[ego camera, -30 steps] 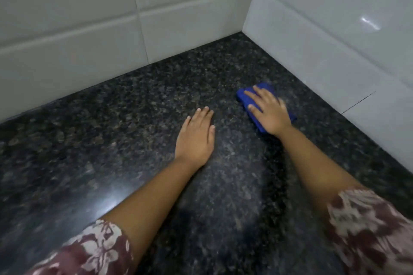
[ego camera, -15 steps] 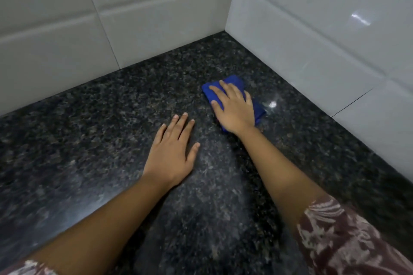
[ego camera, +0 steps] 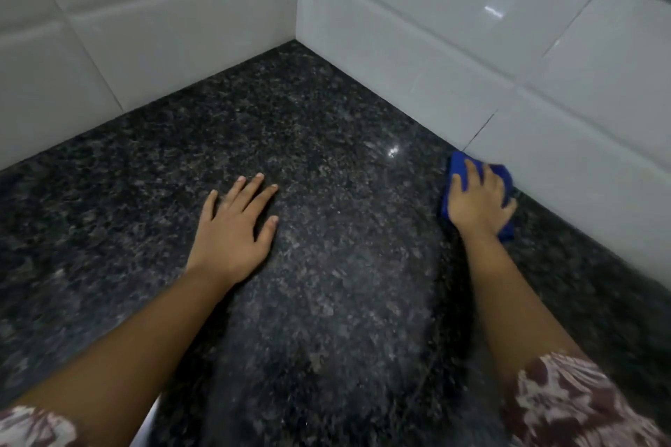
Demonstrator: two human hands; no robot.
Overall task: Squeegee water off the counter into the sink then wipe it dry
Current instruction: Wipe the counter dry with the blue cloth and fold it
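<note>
A dark speckled granite counter [ego camera: 326, 141] fills the view and runs into a corner of white tiled walls. My right hand [ego camera: 477, 201] presses flat on a folded blue cloth [ego camera: 456, 165] at the counter's right side, close against the foot of the right wall. Most of the cloth is hidden under the hand; blue edges show at the far end and at the right. My left hand [ego camera: 234, 229] lies flat on the counter in the middle, fingers spread, holding nothing. No sink and no squeegee are in view.
White tiled walls [ego camera: 417, 29] close the counter at the back and on the right, meeting in a corner at the far centre. A small bright reflection [ego camera: 393, 151] shines on the stone left of the cloth. Patterned sleeves show at both lower corners.
My right hand has slid the blue cloth from the middle of the counter to the right, up against the right wall. The left hand has stayed flat on the counter.
</note>
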